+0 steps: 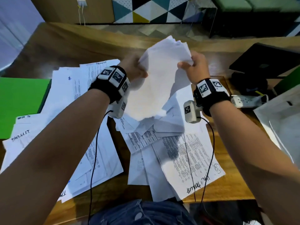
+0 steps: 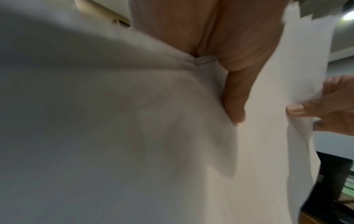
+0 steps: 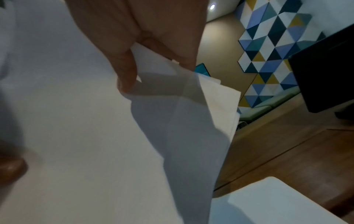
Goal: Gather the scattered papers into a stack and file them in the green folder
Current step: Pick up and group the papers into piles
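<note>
Both hands hold a bunch of white papers [image 1: 155,75] upright above the wooden desk. My left hand [image 1: 134,67] grips the bunch's left edge, and my right hand [image 1: 194,65] pinches its right edge. In the left wrist view the thumb [image 2: 235,97] presses the sheets [image 2: 134,136]. The right wrist view has thumb and fingers [image 3: 126,71] pinching a folded corner of the papers [image 3: 95,136]. Several printed sheets [image 1: 170,151] lie scattered on the desk below. A green folder [image 1: 21,103] lies flat at the left, partly under loose sheets.
A black laptop [image 1: 266,60] stands at the desk's right, with a white power strip [image 1: 246,101] in front of it. A white sheet or board [image 1: 282,120] lies at the right edge. Cables from the wrist cameras hang over the papers.
</note>
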